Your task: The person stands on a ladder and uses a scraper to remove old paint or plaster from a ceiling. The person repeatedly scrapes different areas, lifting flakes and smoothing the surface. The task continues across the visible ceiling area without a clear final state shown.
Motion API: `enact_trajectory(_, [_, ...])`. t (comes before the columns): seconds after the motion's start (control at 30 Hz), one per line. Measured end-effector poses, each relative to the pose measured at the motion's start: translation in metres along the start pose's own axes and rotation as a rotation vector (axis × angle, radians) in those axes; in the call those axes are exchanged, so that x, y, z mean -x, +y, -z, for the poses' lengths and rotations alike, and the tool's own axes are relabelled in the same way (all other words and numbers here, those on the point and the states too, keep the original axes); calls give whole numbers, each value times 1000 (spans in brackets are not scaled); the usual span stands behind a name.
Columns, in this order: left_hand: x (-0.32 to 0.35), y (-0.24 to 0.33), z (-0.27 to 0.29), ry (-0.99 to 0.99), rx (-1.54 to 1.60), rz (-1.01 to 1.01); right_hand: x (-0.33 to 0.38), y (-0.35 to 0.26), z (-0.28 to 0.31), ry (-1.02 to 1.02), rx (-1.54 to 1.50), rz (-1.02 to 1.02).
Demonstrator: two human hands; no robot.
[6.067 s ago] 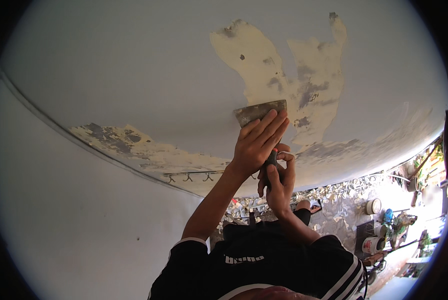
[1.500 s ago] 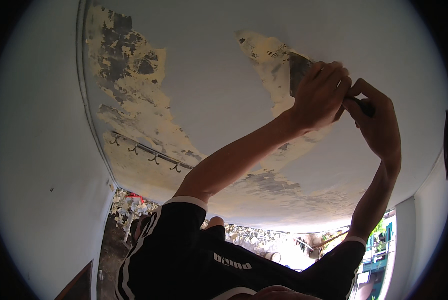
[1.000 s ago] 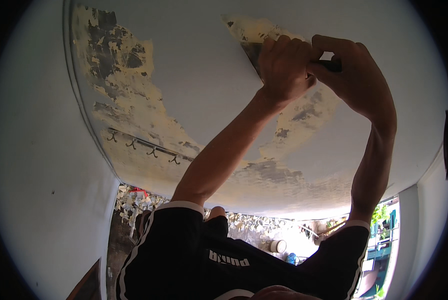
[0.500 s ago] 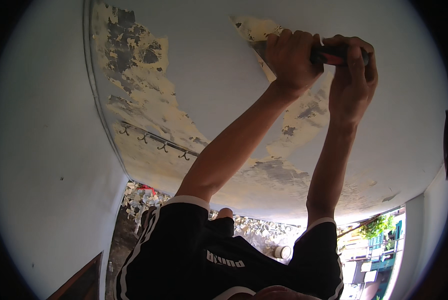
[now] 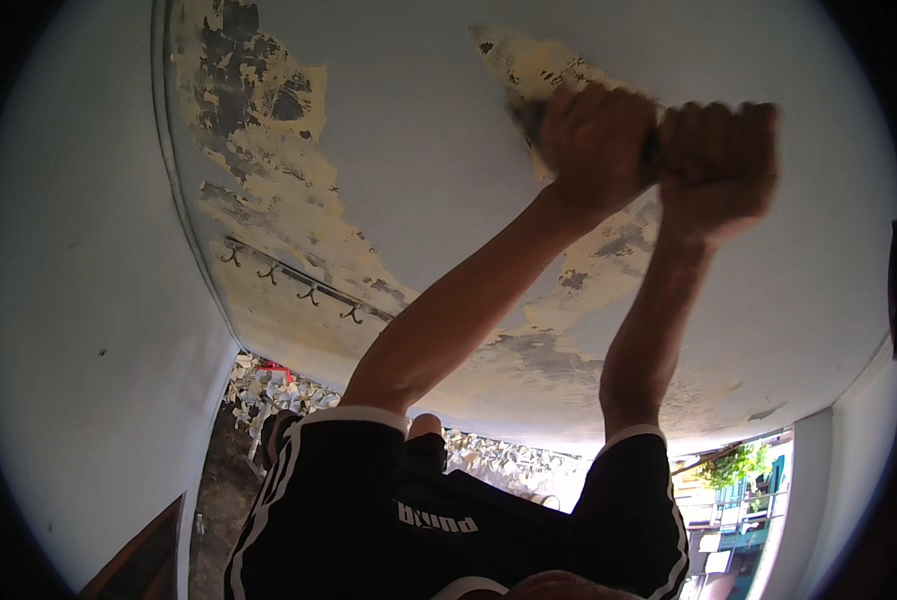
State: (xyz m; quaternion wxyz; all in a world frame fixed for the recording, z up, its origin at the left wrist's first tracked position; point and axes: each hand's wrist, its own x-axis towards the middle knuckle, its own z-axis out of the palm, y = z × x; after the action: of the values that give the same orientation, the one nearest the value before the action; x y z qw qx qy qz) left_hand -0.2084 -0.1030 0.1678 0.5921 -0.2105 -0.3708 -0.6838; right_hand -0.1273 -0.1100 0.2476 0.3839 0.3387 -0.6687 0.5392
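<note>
Both my arms reach up to a grey painted wall. My left hand is closed round the front part of a scraper, whose dark blade shows blurred to the left of the fist. Just to its right, my right hand wraps round the rear of the handle, hiding most of it. The blade is at the edge of a bared, cream-coloured patch with dark flecks. Whether its edge touches the wall cannot be made out.
A rail of metal hooks is fixed to the wall at left, below another large peeled area. Pale flakes litter the floor beside a small red object. Greenery shows through an opening at lower right.
My right hand has closed fully round the handle's end; before, its fingers were raised and the black and red handle showed. Both hands sit slightly lower, and the view has shifted a little.
</note>
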Motion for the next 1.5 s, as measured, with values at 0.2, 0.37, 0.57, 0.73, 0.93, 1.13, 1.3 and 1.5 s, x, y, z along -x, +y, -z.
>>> enact_trajectory(0.2, [-12,12,-6,43,70,-8,-4,-12,3,-110,-9,19])
enact_trajectory(0.37, [20,-1,15,-46,-9,-2,23,16,17,-65,36,34])
enact_trajectory(0.57, [4,-12,2,8,48,6,7,19,7,-113,59,27])
enact_trajectory(0.73, [66,-22,53,-135,-95,145,54,55,6,-143,78,-42])
enact_trajectory(0.93, [1,19,0,38,112,61,8,-17,1,-183,161,11])
enact_trajectory(1.13, [45,20,5,12,77,67,35,-4,44,-308,70,12])
enact_trajectory(1.3, [40,28,-13,22,49,64,32,-5,49,-183,137,101])
enact_trajectory(1.5, [71,18,19,-130,-7,68,63,12,54,-199,-9,20])
